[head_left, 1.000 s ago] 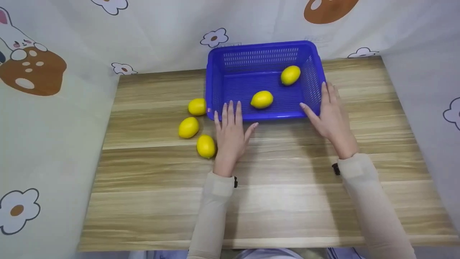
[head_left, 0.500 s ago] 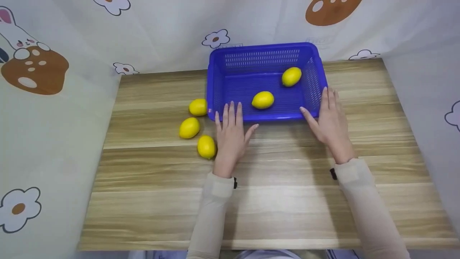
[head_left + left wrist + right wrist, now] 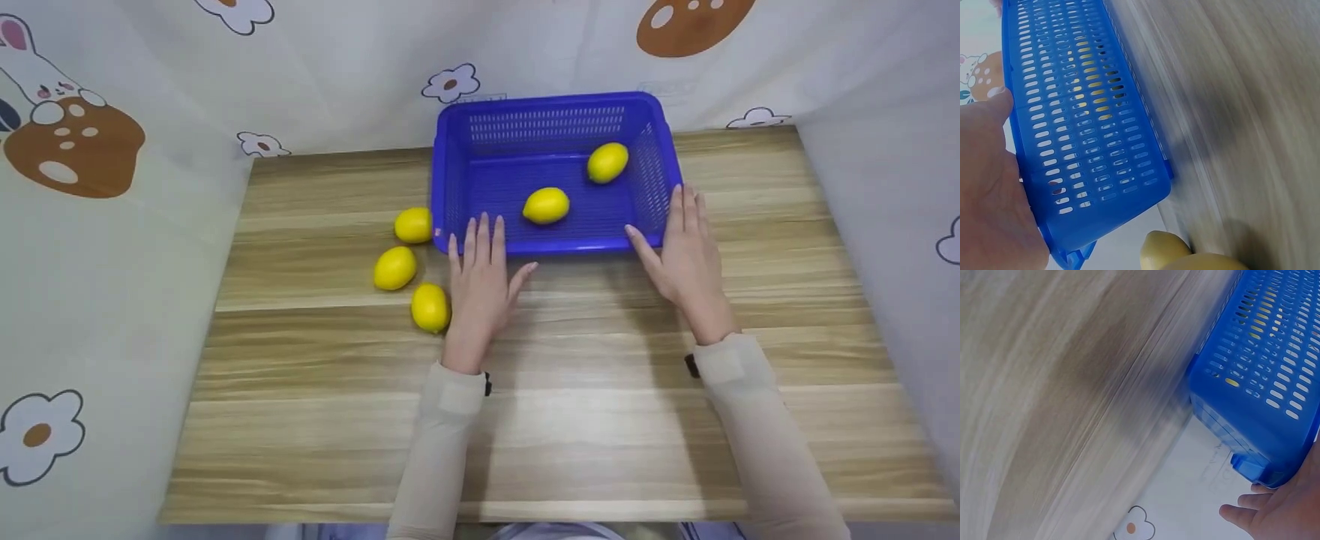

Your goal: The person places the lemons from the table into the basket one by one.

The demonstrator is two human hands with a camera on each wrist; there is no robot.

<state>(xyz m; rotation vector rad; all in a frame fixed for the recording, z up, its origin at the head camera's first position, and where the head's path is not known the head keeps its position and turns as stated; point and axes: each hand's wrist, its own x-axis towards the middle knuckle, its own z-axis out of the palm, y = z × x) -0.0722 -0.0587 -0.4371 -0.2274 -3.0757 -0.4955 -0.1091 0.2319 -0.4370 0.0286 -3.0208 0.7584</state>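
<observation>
A blue plastic basket (image 3: 555, 246) with slotted walls stands at the back of the table. Inside it lie two yellow lemons, one near the front (image 3: 546, 206) and one toward the right wall (image 3: 607, 163). My left hand (image 3: 480, 289) rests its straight fingers over the basket's front rim near the left corner, thumb spread. At the front right corner my right hand (image 3: 690, 262) touches the rim, fingers extended along the right side and thumb at the front. In the left wrist view, the basket's slotted wall (image 3: 1084, 112) is beside that palm.
Three more lemons lie on the wooden table (image 3: 322, 420) left of the basket: one against its side (image 3: 412, 225), one in the middle (image 3: 395, 268), and one beside my left hand (image 3: 430, 307). A patterned curtain (image 3: 337, 75) hangs behind the table.
My right hand has slid a little toward me along the basket's right rim. The front lemon in the basket has shifted slightly away from the front rim. My left hand keeps its place.
</observation>
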